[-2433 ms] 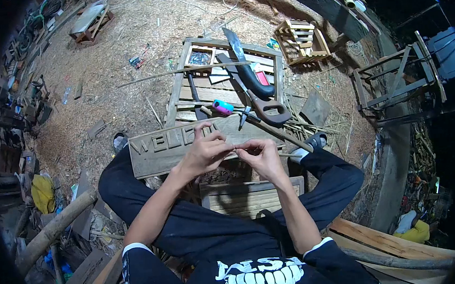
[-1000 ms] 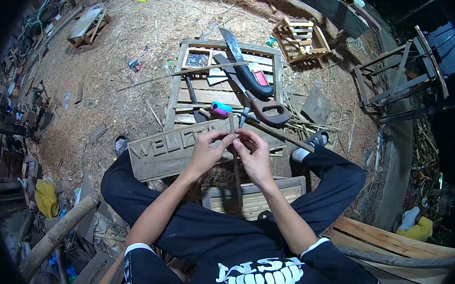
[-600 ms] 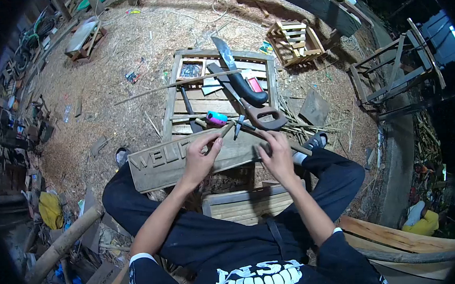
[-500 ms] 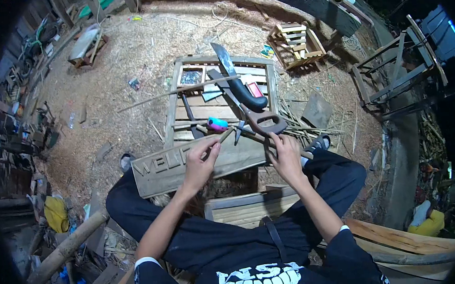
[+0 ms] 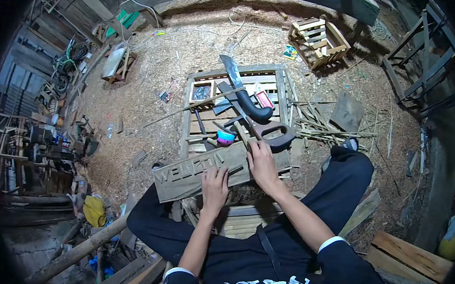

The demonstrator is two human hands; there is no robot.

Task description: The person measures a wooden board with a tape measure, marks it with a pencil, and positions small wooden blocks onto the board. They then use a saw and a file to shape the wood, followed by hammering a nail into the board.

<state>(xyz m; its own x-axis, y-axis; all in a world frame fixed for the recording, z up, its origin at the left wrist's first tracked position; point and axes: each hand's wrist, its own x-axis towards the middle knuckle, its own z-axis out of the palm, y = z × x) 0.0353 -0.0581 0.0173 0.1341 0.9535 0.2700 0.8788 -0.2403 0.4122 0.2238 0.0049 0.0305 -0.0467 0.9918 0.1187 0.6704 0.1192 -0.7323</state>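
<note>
Wooden signboard [image 5: 198,184] lies between the person's knees, raised letters [image 5: 184,169] at its left. The left hand [image 5: 215,187] rests on it, fingers bent, grip unclear; the right hand [image 5: 263,166] pinches a wooden strip [image 5: 242,134] beside the handsaw [image 5: 282,141].

- From the head of the wearer [image 5: 247,270], my one view faces forward and steeply down
- I see the shirt [image 5: 211,283] closest, the lettered board [image 5: 170,191] at mid-range, the far edge of the slatted frame [image 5: 186,116] beyond
</note>
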